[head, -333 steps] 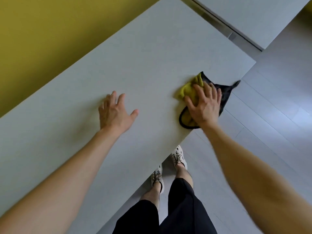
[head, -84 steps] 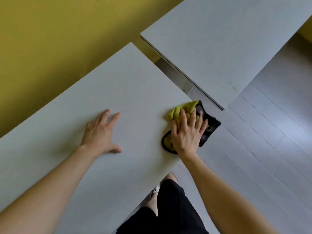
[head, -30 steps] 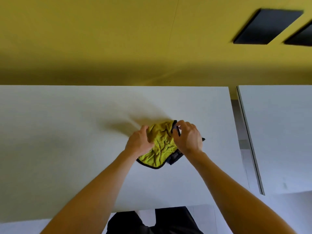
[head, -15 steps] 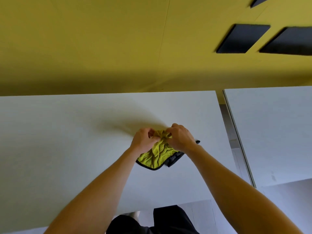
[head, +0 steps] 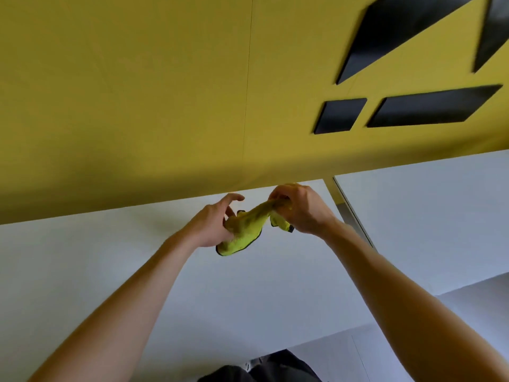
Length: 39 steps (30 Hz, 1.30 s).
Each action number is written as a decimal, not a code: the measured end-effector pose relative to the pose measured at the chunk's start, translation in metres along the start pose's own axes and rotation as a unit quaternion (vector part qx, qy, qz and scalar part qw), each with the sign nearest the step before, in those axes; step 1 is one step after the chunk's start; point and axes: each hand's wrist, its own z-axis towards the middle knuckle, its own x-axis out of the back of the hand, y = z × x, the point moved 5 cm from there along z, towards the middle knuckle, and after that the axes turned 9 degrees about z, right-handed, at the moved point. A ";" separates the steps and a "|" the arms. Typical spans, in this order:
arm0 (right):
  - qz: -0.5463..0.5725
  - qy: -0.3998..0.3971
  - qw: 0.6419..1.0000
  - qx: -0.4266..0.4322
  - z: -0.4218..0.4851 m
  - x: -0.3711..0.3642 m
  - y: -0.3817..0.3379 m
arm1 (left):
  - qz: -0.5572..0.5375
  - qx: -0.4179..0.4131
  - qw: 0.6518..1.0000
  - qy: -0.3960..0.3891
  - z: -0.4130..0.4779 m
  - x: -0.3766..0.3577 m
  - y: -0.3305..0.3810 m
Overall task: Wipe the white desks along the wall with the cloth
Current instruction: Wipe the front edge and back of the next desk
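A yellow-green cloth (head: 245, 228) with a dark border hangs bunched between my two hands, lifted off the white desk (head: 110, 271) in front of me. My right hand (head: 298, 209) grips the cloth's upper end in a closed fist. My left hand (head: 213, 223) holds its lower part against the palm, with the forefinger and thumb spread out above it. A loose corner dangles below my left hand. A second white desk (head: 427, 221) stands to the right, parted from the first by a narrow gap (head: 348, 213).
A yellow wall (head: 165, 92) runs along the back of both desks. Several black angular shapes (head: 429, 108) are set in it at the upper right. Grey floor (head: 413, 348) shows at the lower right, and my dark trousers (head: 270, 368) at the bottom edge.
Both hands have lifted the cloth off the desk and pulled it out lengthwise between them. My head has tilted up, so more wall and less desk shows.
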 end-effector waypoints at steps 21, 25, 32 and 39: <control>-0.081 0.093 0.986 -0.115 -0.060 0.130 0.017 | 0.329 -0.051 0.909 0.249 0.008 0.088 0.050; -0.069 0.137 0.979 -0.135 -0.064 0.166 0.029 | 0.244 -0.059 0.936 0.249 0.019 0.094 0.072; -0.017 0.119 0.981 -0.154 -0.081 0.225 0.080 | 0.031 -0.025 0.997 0.062 0.044 0.102 0.120; 0.019 0.114 0.984 -0.136 -0.099 0.267 0.128 | 0.087 -0.029 0.995 0.029 0.064 0.086 0.168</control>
